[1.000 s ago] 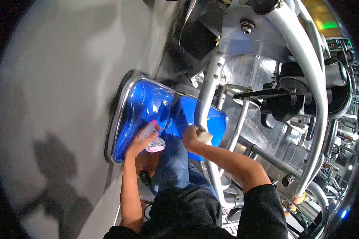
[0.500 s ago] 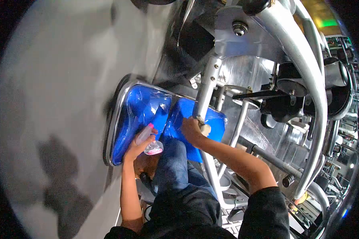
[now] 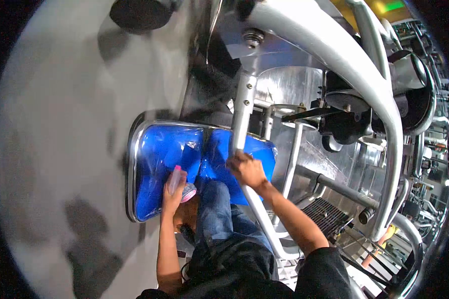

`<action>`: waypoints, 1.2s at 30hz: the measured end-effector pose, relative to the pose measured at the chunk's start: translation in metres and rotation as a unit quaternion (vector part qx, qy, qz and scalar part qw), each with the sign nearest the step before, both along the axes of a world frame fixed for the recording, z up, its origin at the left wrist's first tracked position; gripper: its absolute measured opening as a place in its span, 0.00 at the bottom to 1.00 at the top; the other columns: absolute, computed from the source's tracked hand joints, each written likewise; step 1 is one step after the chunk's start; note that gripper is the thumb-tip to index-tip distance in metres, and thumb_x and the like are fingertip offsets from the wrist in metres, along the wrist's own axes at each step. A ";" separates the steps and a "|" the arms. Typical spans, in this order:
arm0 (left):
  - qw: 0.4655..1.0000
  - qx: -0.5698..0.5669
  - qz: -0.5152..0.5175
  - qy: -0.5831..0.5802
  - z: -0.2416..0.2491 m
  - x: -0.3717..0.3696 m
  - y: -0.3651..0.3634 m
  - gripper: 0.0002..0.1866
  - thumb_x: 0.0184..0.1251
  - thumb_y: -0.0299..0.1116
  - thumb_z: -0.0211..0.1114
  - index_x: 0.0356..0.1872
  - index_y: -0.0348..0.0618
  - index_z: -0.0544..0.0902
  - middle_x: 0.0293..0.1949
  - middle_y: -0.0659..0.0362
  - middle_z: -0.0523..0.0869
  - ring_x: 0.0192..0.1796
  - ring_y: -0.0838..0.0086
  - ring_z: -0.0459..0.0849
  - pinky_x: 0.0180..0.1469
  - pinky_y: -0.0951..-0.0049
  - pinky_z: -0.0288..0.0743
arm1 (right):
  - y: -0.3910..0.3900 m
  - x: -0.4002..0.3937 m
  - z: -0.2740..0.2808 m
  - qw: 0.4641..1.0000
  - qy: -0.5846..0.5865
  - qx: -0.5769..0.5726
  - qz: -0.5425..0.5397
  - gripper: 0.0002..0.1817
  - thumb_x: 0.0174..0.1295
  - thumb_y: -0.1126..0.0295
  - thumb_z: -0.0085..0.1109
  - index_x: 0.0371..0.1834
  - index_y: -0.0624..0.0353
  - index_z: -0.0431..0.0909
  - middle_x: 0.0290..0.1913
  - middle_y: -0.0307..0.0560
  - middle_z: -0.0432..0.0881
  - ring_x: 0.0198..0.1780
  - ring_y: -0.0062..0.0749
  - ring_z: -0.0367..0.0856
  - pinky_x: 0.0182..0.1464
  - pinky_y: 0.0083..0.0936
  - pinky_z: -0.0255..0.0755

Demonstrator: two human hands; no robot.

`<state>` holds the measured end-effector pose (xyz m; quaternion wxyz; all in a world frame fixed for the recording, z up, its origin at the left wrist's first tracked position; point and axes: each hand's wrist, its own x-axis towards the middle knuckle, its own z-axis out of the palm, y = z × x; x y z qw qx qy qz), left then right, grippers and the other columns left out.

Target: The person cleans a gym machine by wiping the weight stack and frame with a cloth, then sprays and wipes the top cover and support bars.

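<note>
My left hand [image 3: 172, 195] is closed round a clear spray bottle [image 3: 188, 192] with a pink tip, held in front of the left part of a blue padded panel [image 3: 152, 169] under shiny clear plastic. My right hand [image 3: 248, 172] is wrapped round a silver metal tube [image 3: 241, 119] that slants down across the panel's right part [image 3: 219, 149]. Whether anything lies between the palm and the tube is hidden. My knee [image 3: 214, 199] in blue jeans is close to the panel, between both hands.
A thick curved silver frame bar [image 3: 379, 94] arches on the right, with black padded parts [image 3: 349, 124] behind it. Grey floor or wall [image 3: 60, 124] fills the left. A dark round object [image 3: 139, 15] is at the top, and a black grate [image 3: 327, 217] at lower right.
The view has shifted, so the frame appears further left. My right hand has turned on the tube, and a pale scrap beside it is no longer visible. The bottle stays in my left hand.
</note>
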<state>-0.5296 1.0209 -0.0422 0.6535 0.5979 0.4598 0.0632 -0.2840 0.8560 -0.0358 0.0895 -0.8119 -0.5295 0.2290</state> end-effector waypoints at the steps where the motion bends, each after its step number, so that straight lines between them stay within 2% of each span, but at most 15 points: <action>1: 1.000 0.028 0.011 0.005 0.000 0.003 -0.001 0.20 0.72 0.43 0.64 0.54 0.39 0.81 0.46 0.59 0.85 0.48 0.74 0.82 0.52 0.70 0.74 | -0.010 -0.007 0.004 1.000 -0.001 0.001 -0.006 0.13 0.59 0.62 0.63 0.48 0.44 0.81 0.52 0.44 0.76 0.53 0.46 0.81 0.45 0.41 0.82; 4: 0.999 0.019 0.046 0.009 0.011 0.015 -0.006 0.20 0.71 0.45 0.65 0.53 0.40 0.82 0.45 0.59 0.85 0.47 0.74 0.82 0.53 0.70 0.74 | -0.023 -0.012 0.009 0.998 0.012 0.055 -0.037 0.13 0.58 0.62 0.65 0.47 0.43 0.81 0.48 0.42 0.76 0.50 0.45 0.81 0.44 0.42 0.82; 8: 0.998 0.047 0.042 -0.001 0.009 0.033 -0.019 0.19 0.70 0.46 0.66 0.50 0.41 0.83 0.46 0.60 0.85 0.47 0.75 0.82 0.52 0.70 0.74 | -0.003 0.004 0.001 0.976 0.045 0.137 -0.163 0.11 0.60 0.63 0.63 0.45 0.46 0.80 0.42 0.43 0.78 0.44 0.46 0.82 0.43 0.41 0.81; 10: 0.998 0.021 0.051 0.040 0.023 0.054 -0.024 0.17 0.70 0.45 0.66 0.47 0.41 0.83 0.44 0.60 0.85 0.45 0.74 0.81 0.51 0.70 0.74 | 0.009 0.009 -0.004 0.941 0.040 0.186 -0.279 0.09 0.62 0.63 0.62 0.45 0.48 0.80 0.42 0.47 0.79 0.43 0.50 0.82 0.42 0.42 0.79; 14: 0.988 0.147 0.056 -0.014 -0.029 0.078 -0.031 0.14 0.67 0.42 0.69 0.40 0.41 0.82 0.36 0.60 0.82 0.40 0.74 0.80 0.47 0.71 0.74 | -0.002 -0.006 0.003 0.917 0.081 0.145 -0.362 0.13 0.63 0.62 0.61 0.50 0.46 0.82 0.43 0.49 0.82 0.43 0.53 0.83 0.44 0.43 0.78; 16: 0.987 0.134 0.078 -0.038 -0.023 0.103 -0.038 0.11 0.67 0.39 0.68 0.37 0.42 0.82 0.34 0.62 0.80 0.38 0.75 0.78 0.43 0.70 0.72 | -0.019 -0.015 0.004 0.911 0.089 0.142 -0.377 0.14 0.61 0.59 0.63 0.49 0.46 0.84 0.42 0.50 0.84 0.43 0.53 0.83 0.45 0.44 0.79; 19: 0.990 0.110 0.070 -0.056 -0.029 0.132 -0.044 0.15 0.70 0.46 0.66 0.41 0.44 0.82 0.35 0.64 0.80 0.36 0.77 0.75 0.40 0.74 0.70 | -0.046 -0.023 -0.004 0.907 0.134 0.114 -0.382 0.17 0.59 0.52 0.64 0.46 0.47 0.87 0.41 0.55 0.86 0.43 0.53 0.85 0.46 0.44 0.79; 20: 0.986 0.140 0.064 -0.072 -0.038 0.141 -0.046 0.15 0.70 0.45 0.66 0.41 0.44 0.82 0.35 0.64 0.80 0.37 0.78 0.75 0.40 0.73 0.70 | -0.045 -0.019 -0.005 0.907 0.132 0.115 -0.384 0.17 0.59 0.52 0.64 0.46 0.47 0.87 0.41 0.55 0.86 0.43 0.53 0.85 0.46 0.44 0.79; 22: 0.976 0.189 0.074 -0.084 -0.058 0.160 -0.052 0.13 0.71 0.43 0.65 0.39 0.44 0.81 0.33 0.63 0.78 0.36 0.77 0.75 0.40 0.72 0.69 | -0.037 -0.010 -0.008 0.887 0.161 0.018 -0.432 0.20 0.61 0.48 0.61 0.47 0.47 0.87 0.39 0.60 0.87 0.42 0.55 0.86 0.46 0.44 0.79; 25: 0.968 0.199 0.118 -0.095 -0.060 0.187 -0.064 0.13 0.71 0.42 0.65 0.34 0.43 0.79 0.29 0.63 0.76 0.34 0.76 0.73 0.38 0.72 0.68 | -0.009 0.012 -0.027 0.859 0.167 0.042 -0.481 0.23 0.62 0.46 0.59 0.50 0.50 0.86 0.39 0.64 0.86 0.44 0.58 0.85 0.48 0.45 0.79; 27: 0.947 0.284 0.137 -0.070 -0.082 0.198 -0.069 0.15 0.71 0.44 0.65 0.35 0.42 0.79 0.29 0.60 0.78 0.34 0.72 0.75 0.39 0.68 0.69 | 0.009 0.027 -0.046 0.822 0.184 0.110 -0.528 0.24 0.63 0.47 0.58 0.52 0.53 0.85 0.41 0.65 0.85 0.47 0.60 0.84 0.50 0.45 0.78; 30: 0.936 0.313 0.160 -0.032 -0.088 0.209 -0.080 0.16 0.71 0.45 0.64 0.35 0.40 0.80 0.30 0.55 0.80 0.35 0.65 0.77 0.41 0.63 0.70 | 0.006 0.035 -0.054 0.818 0.220 0.077 -0.525 0.24 0.64 0.48 0.57 0.52 0.53 0.85 0.42 0.66 0.85 0.47 0.60 0.84 0.51 0.45 0.77; 32: 0.931 0.317 0.180 -0.008 -0.085 0.214 -0.088 0.17 0.70 0.45 0.64 0.36 0.39 0.80 0.31 0.52 0.81 0.37 0.61 0.78 0.42 0.60 0.70 | -0.009 0.032 -0.052 0.822 0.251 0.049 -0.508 0.26 0.64 0.45 0.56 0.52 0.53 0.85 0.43 0.67 0.85 0.48 0.60 0.84 0.52 0.46 0.77; 34: 0.910 0.351 0.221 0.010 -0.080 0.217 -0.092 0.17 0.69 0.45 0.65 0.38 0.38 0.81 0.34 0.47 0.82 0.40 0.52 0.78 0.44 0.55 0.70 | -0.024 0.021 -0.051 0.874 0.238 -0.016 -0.423 0.29 0.62 0.40 0.55 0.50 0.54 0.86 0.43 0.67 0.84 0.49 0.61 0.83 0.53 0.46 0.77; 36: 0.891 0.388 0.235 0.004 -0.079 0.220 -0.095 0.17 0.68 0.44 0.65 0.40 0.37 0.82 0.37 0.44 0.83 0.42 0.47 0.78 0.46 0.51 0.70 | -0.027 0.020 -0.057 0.869 0.226 -0.028 -0.439 0.27 0.60 0.42 0.58 0.48 0.52 0.86 0.38 0.63 0.86 0.45 0.60 0.85 0.48 0.46 0.78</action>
